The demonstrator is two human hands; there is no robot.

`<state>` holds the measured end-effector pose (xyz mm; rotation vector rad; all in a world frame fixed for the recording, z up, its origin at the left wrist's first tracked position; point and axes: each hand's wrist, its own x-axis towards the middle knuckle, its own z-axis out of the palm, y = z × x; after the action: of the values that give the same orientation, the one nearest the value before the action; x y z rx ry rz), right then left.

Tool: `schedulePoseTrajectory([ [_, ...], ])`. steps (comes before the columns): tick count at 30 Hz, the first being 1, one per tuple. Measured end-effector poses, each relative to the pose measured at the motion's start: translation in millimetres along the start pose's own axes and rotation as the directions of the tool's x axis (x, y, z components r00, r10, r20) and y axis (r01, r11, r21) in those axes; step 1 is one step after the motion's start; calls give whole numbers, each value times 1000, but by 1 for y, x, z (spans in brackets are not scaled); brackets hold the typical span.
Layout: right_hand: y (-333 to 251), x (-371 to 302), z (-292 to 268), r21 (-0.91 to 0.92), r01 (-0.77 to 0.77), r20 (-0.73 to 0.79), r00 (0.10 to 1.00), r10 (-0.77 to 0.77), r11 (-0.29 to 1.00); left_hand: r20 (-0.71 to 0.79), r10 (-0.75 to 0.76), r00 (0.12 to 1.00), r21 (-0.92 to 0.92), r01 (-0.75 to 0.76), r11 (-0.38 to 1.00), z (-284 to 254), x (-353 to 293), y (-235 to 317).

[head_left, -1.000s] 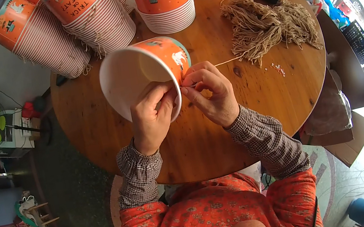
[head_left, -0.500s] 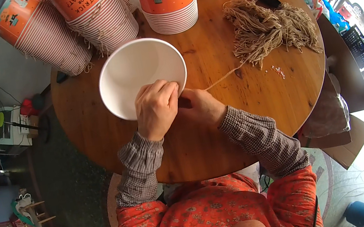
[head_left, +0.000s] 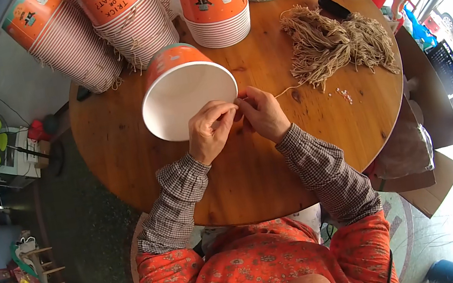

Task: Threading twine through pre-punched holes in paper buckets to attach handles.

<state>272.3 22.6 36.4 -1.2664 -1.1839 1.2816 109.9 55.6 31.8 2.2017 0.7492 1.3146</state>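
Note:
A paper bucket [head_left: 172,60], orange outside and white inside, lies tilted with its open mouth toward me. My left hand [head_left: 211,132] is at the right part of its rim, thumb and fingers pinched; what sits in that pinch is too small to make out. Close beside it, my right hand [head_left: 264,115] is also pinched, fingertips nearly meeting the left ones just outside the rim. A thin tan string [head_left: 291,88] runs from the right hand toward a bundle of cut strings [head_left: 338,42] on the table. The fingers hide the string's near end.
Stacks of nested orange buckets [head_left: 140,21] line the far side of the round wooden table [head_left: 248,198]. One upright stack [head_left: 214,5] stands behind the bucket. Small pale bits [head_left: 346,95] are scattered near the string bundle. A black object [head_left: 334,6] lies behind the bundle.
The bucket has shifted right and tipped so its orange outside shows. My left hand has moved right, off its grip over the rim, into a pinch. My right hand has risen slightly.

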Motion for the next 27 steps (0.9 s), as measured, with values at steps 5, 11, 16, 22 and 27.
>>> schedulePoseTrajectory([
  [5,11,12,3,50,55,37,998,-56,997,-42,-50,998,-121,44,992,0,1,-8],
  [11,26,17,5,-100,133,77,989,-125,986,14,-131,991,-134,132,982,2,0,-3],
  [16,10,4,-6,-174,126,44,992,-120,977,-9,-292,956,-304,276,912,2,5,-15],
  [22,7,-11,1,-584,356,99,923,-371,730,-43,-384,922,-384,340,859,0,5,-20],
  [27,16,-18,11,-669,482,280,868,-410,565,-87,-333,939,-336,286,897,1,4,-14],
])
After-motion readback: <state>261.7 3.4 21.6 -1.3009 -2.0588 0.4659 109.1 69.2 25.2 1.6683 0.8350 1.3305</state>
